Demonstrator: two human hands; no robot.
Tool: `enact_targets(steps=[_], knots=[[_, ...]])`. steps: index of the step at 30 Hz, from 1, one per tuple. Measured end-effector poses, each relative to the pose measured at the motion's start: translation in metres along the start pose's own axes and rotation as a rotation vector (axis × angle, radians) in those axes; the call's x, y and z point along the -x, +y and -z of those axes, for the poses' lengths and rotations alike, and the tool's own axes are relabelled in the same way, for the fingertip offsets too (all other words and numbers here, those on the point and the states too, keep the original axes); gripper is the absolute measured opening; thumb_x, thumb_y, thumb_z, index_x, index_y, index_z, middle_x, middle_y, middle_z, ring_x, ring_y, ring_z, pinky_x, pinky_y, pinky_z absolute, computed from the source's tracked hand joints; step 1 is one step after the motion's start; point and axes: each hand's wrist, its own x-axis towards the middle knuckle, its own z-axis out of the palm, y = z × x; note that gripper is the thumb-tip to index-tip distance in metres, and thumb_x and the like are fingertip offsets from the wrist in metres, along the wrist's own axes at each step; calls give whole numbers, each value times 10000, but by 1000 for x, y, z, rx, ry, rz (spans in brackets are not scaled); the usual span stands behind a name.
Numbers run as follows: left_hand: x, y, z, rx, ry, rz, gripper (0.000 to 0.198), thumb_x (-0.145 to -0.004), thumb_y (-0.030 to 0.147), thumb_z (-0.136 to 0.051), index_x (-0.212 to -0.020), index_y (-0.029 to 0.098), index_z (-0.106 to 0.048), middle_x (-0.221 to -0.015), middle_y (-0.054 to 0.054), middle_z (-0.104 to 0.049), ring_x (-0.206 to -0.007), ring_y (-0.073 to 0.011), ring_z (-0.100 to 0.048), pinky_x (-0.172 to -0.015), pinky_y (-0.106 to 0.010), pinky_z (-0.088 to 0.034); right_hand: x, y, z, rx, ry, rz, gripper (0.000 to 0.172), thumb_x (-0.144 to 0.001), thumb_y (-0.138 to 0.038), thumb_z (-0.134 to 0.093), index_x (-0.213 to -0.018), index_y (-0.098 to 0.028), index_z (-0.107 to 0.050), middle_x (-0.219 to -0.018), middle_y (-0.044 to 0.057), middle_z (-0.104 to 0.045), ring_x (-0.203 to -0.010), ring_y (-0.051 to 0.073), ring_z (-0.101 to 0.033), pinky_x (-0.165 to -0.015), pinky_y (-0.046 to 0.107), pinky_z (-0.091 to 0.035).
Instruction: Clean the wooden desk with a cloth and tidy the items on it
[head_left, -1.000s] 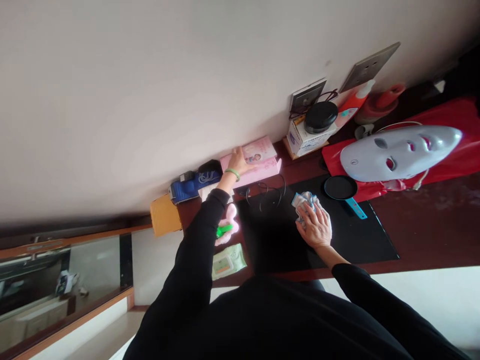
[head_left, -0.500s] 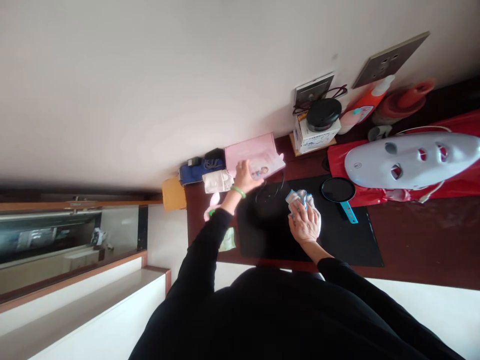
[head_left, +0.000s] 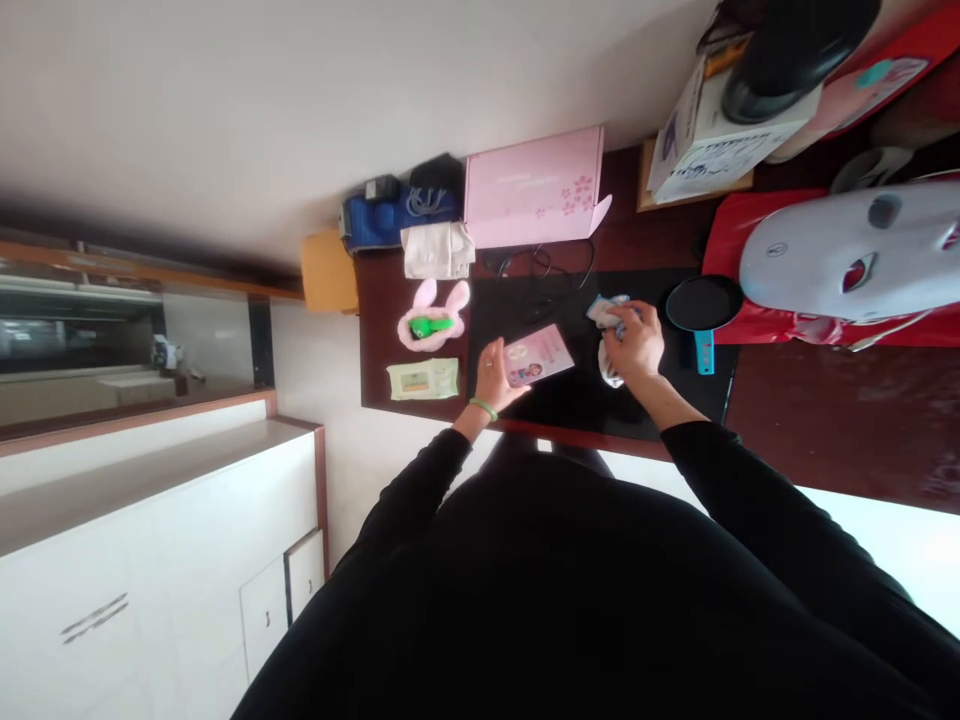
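Note:
My left hand (head_left: 493,374), with a green bangle at the wrist, grips a small pink booklet (head_left: 541,354) by its edge just above the black desk mat (head_left: 570,400). My right hand (head_left: 637,343) is closed on a crumpled blue-and-white cloth (head_left: 609,312) pressed against the mat. Behind them a pink box (head_left: 534,188) leans open against the wall.
A pink bunny headband with a green clip (head_left: 433,320), a wet-wipe pack (head_left: 422,379) and a folded white cloth (head_left: 436,250) lie on the dark wooden desk at left. A small black pan (head_left: 703,303), a white face mask (head_left: 847,250) on red cloth and a carton (head_left: 705,140) stand at right. Cables (head_left: 536,268) lie behind the mat.
My left hand has pulled the pink booklet from the box near the wall down to the mat's front. My right hand with the cloth has stayed on the mat. The view shifted closer.

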Motion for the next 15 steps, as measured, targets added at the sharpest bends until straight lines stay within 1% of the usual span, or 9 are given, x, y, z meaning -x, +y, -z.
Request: enact_targets(steps=[2,3,5,8,10,11,12,13,15], knots=[[2,-7,2,52,-28,-28,1352,-657,260,-1045,-1732,168,-231,-1684,-300,-462,-1626,-478,-428,-1350,-690,-356,2,-13,0,-46,44,-20,459,-912,-224,-567,-1319,-141,-763,-1390,212,-644,-1238,355,-652,-1067,530,-604],[4,-10,2,77,-36,-43,1330,-681,253,-1031,-1739,177,-228,-1686,-288,-472,-1623,-463,-442,-1351,-677,-366,7,-23,-3,-56,48,4,465,-925,-229,-564,-1343,-153,-754,-1401,202,-640,-1253,345,-651,-1074,516,-605],[6,-15,2,118,-30,-55,1290,-718,253,-1006,-1746,185,-228,-1691,-272,-481,-1616,-442,-461,-1353,-659,-379,22,-50,-16,-48,-6,81,475,-939,-243,-589,-1387,-193,-739,-1470,170,-614,-1308,339,-630,-1099,507,-596],[6,-19,-2,166,-11,-44,1272,-741,325,-995,-1747,165,-233,-1678,-273,-504,-1600,-437,-483,-1353,-650,-380,54,-99,-48,41,-224,199,558,-935,-189,-613,-1487,-197,-692,-1587,165,-554,-1402,361,-555,-1143,527,-569],[5,-20,-4,203,-6,-30,1176,-805,363,-943,-1741,167,-257,-1656,-258,-536,-1586,-413,-506,-1348,-634,-393,76,-125,-67,86,-371,276,600,-930,-132,-605,-1521,-202,-675,-1615,162,-547,-1396,361,-538,-1129,521,-577],[4,-21,-5,217,-10,-23,1115,-844,364,-904,-1739,177,-267,-1649,-243,-550,-1579,-396,-517,-1344,-625,-403,86,-132,-72,98,-431,316,601,-938,-114,-591,-1524,-216,-678,-1620,153,-550,-1374,353,-544,-1105,507,-590],[4,-21,-4,226,-14,-16,1071,-869,354,-871,-1739,187,-270,-1646,-231,-559,-1572,-382,-528,-1338,-618,-413,95,-133,-74,107,-480,358,593,-950,-107,-578,-1518,-236,-688,-1618,140,-557,-1354,345,-549,-1077,490,-603],[5,-20,-3,226,-22,-11,1059,-874,342,-855,-1741,192,-266,-1647,-222,-562,-1569,-375,-533,-1334,-614,-420,102,-129,-73,116,-514,396,582,-962,-105,-566,-1507,-254,-702,-1612,127,-564,-1339,338,-551,-1060,475,-611],[6,-18,1,206,-42,-10,1127,-825,319,-886,-1747,186,-251,-1667,-227,-543,-1587,-380,-513,-1340,-611,-410,111,-106,-60,136,-534,454,590,-965,-97,-557,-1503,-280,-717,-1600,106,-575,-1339,326,-545,-1069,453,-609]])
